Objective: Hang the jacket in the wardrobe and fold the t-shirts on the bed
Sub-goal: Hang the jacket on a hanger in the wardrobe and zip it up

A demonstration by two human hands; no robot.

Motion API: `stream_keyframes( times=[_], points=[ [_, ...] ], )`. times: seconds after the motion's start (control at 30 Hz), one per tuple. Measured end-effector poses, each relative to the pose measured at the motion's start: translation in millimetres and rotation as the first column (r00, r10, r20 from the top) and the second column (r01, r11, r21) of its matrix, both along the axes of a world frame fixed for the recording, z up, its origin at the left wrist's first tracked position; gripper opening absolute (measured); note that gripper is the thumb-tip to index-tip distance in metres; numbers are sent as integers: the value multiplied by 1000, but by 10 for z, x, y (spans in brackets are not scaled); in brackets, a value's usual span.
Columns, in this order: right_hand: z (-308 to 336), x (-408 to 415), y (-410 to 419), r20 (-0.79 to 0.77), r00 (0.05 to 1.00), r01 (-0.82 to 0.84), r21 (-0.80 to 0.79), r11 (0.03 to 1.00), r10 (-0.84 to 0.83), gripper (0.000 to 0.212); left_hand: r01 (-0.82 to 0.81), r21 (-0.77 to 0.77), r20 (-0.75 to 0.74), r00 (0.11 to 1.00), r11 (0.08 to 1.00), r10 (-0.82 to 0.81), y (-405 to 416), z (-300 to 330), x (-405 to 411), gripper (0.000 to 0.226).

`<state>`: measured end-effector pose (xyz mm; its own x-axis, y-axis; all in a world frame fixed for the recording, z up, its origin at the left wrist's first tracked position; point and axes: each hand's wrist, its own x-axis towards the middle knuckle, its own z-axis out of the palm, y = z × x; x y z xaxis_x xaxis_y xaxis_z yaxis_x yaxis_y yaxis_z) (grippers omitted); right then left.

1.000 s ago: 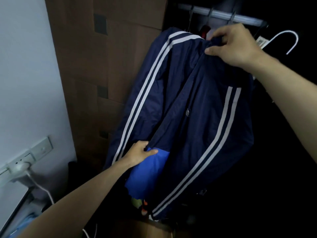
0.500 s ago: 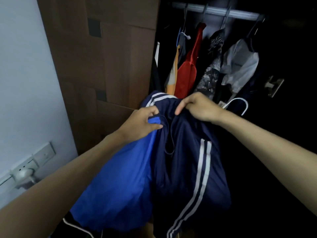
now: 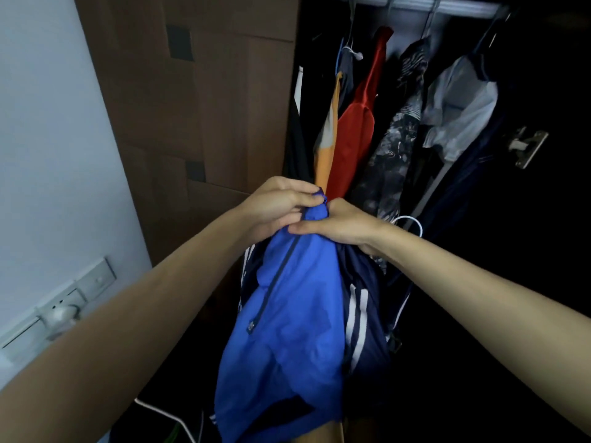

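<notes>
Head camera looks down along two bare forearms that meet in front of an open wardrobe [image 3: 479, 219]. The left hand [image 3: 275, 204] has its fingers curled round the top edge of a navy jacket with white stripes and a bright blue lining [image 3: 287, 330], pinching the blue fabric near its zip end. The right hand [image 3: 342, 223] grips the same bunched top just to the right, thumb lying flat across the blue cloth; the two hands touch. The jacket hangs from both grips with the blue lining turned near and left, the navy striped outer side showing at its right edge, and its lower hem falling out of sight at the bottom of the frame. It is in front of the wardrobe opening, not on the rail.

A thin white wire hanger [image 3: 411, 222] loops out just beyond the right wrist. Farther in, a pale metal rail [image 3: 447, 6] runs across the top, carrying an orange garment [image 3: 326, 145], a red garment [image 3: 358, 132], a dark patterned garment [image 3: 393, 148] and a pale grey shirt [image 3: 460, 110], packed closely. Right of the grey shirt the interior is dark, with a metal door hinge [image 3: 527, 145] at its far right.

The brown wooden wardrobe door panel [image 3: 208, 107] stands at the left of the opening, and a pale wall [image 3: 48, 139] with a white socket strip [image 3: 64, 298] lies left of that.
</notes>
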<state>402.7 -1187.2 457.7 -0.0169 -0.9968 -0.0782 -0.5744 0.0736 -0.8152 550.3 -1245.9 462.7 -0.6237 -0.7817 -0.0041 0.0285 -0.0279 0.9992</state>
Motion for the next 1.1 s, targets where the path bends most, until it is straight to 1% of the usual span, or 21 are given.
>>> stream_keyframes(
  times=[0.03,0.07,0.13,0.2,0.27,0.33,0.37,0.4,0.43,0.47,0.5,0.6,0.7,0.77,0.83,0.93,0.97,1.0,1.03,1.07,1.1],
  points=[
    [-17,-26,-20,20,1000,21,-32,999,-21,10,9,-39,-13,1000,999,-10,-17,-16,44,38],
    [-35,-70,-42,44,998,38,-45,998,-36,6,0,-87,-14,1000,996,-2,-27,-32,102,37],
    [-55,-175,-88,102,993,60,-39,997,-56,5,-72,-188,26,997,980,79,-28,-105,266,30],
    [-54,-269,-114,145,987,80,-44,996,-73,3,-113,-233,106,984,966,141,12,-293,423,18],
    [-34,-352,-141,165,983,90,-48,995,-81,3,-87,-243,274,949,966,154,68,-613,540,9],
    [1,-423,-165,194,978,87,-40,995,-78,2,-54,-219,463,873,974,152,89,-992,633,14],
    [22,-452,-173,211,975,81,-34,996,-72,3,-50,-173,512,849,984,133,105,-1166,664,20],
    [41,-476,-182,226,972,76,-25,997,-68,5,-55,-104,520,848,993,101,138,-1311,681,26],
    [59,-495,-185,237,970,67,-17,998,-62,7,-67,-11,477,876,998,64,179,-1425,679,30],
    [67,-513,-193,241,969,58,-10,998,-53,9,-82,78,394,918,994,44,222,-1501,648,31],
    [71,-523,-197,240,970,47,-2,999,-45,10,-100,119,299,952,988,60,263,-1539,604,32],
    [30,-514,-211,224,974,18,17,1000,-22,10,-151,-24,117,981,988,152,268,-1437,427,31],
    [-38,-491,-202,208,978,-14,40,999,5,15,-146,-74,31,988,986,149,220,-1257,280,27],
    [-55,-545,-195,223,975,-31,75,997,14,18,-183,-32,-63,981,983,181,197,-1204,248,21],
    [-56,-631,-171,272,962,-46,135,990,8,24,-277,36,-141,950,960,279,144,-1220,269,18],
    [-81,-707,-149,304,952,-68,174,982,12,27,-414,71,-242,875,907,419,79,-1231,266,27],
    [-91,-711,-150,294,955,-79,177,981,24,28,-426,114,-286,851,897,441,68,-1212,247,26],
    [-103,-713,-158,282,959,-88,179,980,35,30,-414,176,-312,837,893,450,56,-1178,231,23],
    [-106,-712,-162,269,962,-93,180,979,42,33,-369,254,-327,837,894,438,50,-1134,229,20],
    [-111,-713,-169,259,965,-92,178,980,44,36,-294,338,-328,854,894,405,47,-1087,242,23],
    [-112,-719,-176,257,966,-84,169,982,39,34,-189,417,-324,883,889,340,59,-1027,275,31]
  ],
)
